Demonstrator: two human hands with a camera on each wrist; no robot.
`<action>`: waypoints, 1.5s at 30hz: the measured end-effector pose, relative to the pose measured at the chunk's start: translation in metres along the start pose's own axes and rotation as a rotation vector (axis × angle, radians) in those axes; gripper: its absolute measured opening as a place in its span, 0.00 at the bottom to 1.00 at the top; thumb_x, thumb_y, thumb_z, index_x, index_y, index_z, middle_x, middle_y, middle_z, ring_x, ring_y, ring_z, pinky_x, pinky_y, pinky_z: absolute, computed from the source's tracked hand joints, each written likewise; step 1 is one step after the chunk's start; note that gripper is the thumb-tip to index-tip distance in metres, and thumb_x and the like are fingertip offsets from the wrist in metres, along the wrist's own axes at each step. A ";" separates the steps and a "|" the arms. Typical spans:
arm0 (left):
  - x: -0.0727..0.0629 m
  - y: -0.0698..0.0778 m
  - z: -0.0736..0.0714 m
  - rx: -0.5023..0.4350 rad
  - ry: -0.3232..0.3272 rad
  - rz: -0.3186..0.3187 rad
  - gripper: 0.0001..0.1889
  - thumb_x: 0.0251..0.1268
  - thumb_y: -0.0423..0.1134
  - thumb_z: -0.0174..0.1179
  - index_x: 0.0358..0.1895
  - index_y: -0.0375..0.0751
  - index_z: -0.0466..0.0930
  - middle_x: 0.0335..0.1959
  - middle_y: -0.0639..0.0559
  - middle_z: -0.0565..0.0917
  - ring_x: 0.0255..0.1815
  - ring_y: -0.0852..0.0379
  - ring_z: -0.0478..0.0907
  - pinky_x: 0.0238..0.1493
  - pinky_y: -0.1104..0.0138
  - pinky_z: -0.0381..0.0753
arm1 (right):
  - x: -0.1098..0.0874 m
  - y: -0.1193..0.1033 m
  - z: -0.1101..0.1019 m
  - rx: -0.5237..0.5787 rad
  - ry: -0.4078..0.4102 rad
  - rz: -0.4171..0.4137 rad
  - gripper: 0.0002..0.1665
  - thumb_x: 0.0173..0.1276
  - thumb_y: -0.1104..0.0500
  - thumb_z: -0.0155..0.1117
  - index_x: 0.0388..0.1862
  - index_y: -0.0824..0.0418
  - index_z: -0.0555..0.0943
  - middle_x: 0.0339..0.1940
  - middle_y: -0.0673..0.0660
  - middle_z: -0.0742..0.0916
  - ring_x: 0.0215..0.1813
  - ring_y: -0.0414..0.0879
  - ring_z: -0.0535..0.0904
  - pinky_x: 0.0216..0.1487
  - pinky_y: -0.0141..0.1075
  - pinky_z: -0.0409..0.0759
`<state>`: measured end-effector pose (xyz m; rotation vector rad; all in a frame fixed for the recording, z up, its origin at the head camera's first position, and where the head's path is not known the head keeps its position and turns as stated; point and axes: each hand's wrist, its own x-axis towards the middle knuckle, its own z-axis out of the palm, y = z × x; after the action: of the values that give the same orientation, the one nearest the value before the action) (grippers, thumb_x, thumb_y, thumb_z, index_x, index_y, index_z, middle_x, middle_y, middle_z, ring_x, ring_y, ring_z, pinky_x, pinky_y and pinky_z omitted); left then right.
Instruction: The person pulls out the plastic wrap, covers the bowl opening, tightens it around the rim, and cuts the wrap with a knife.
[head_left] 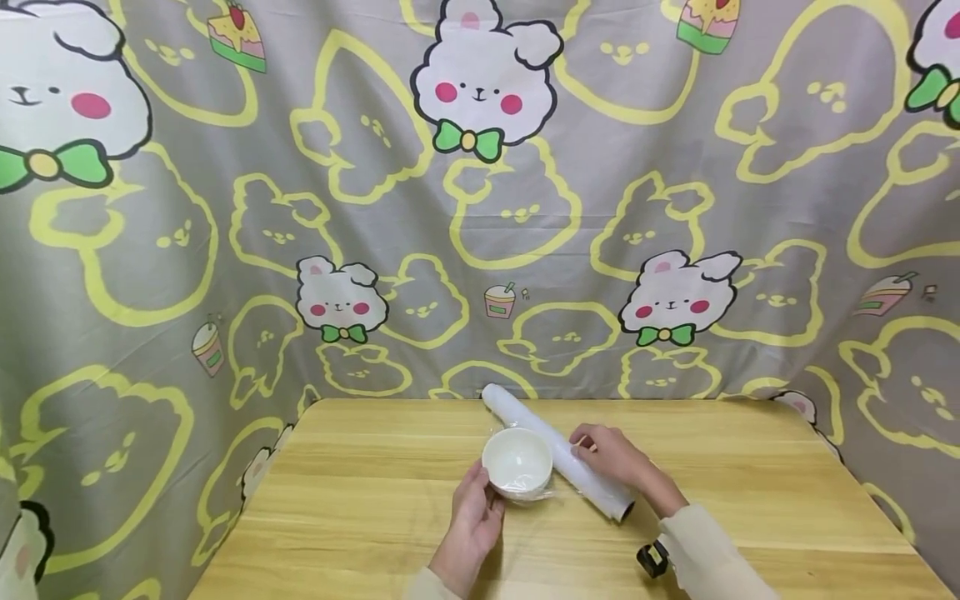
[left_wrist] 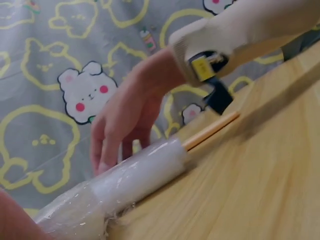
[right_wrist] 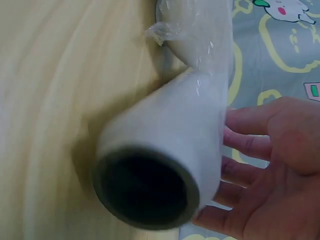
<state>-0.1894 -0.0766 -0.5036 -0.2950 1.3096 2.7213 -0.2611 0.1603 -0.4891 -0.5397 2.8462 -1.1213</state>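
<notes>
I see the left hand (head_left: 472, 515) gripping a round white bowl (head_left: 517, 460) wrapped in clear plastic film (head_left: 534, 495), nearer the yellowish wood-grained table's (head_left: 337, 500) back edge; just beside, a long white film roll (head_left: 592, 483) slants toward the front right corner, the right hand's (head_left: 617, 457) loosely extended fingers against its side.

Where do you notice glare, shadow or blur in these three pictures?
Head view: fairly even light, a faint highlight inside the white bowl; left wrist view: small glints on the roll, the right hand slightly soft, a shadow band across the table; right wrist view: hazy overall, glints on the clear film, the roll's hollow end dark and soft-edged.
</notes>
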 end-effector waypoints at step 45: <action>0.073 0.019 -0.034 0.341 -0.342 -0.069 0.28 0.87 0.40 0.34 0.82 0.32 0.48 0.81 0.32 0.54 0.81 0.37 0.51 0.79 0.48 0.51 | -0.032 -0.016 0.018 0.537 -0.088 0.293 0.33 0.78 0.61 0.56 0.70 0.85 0.61 0.49 0.68 0.81 0.48 0.55 0.82 0.39 0.48 0.88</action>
<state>-0.2593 -0.1146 -0.5262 0.1471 1.5809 2.3020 -0.2238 0.1485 -0.4945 -0.1269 2.2977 -1.6501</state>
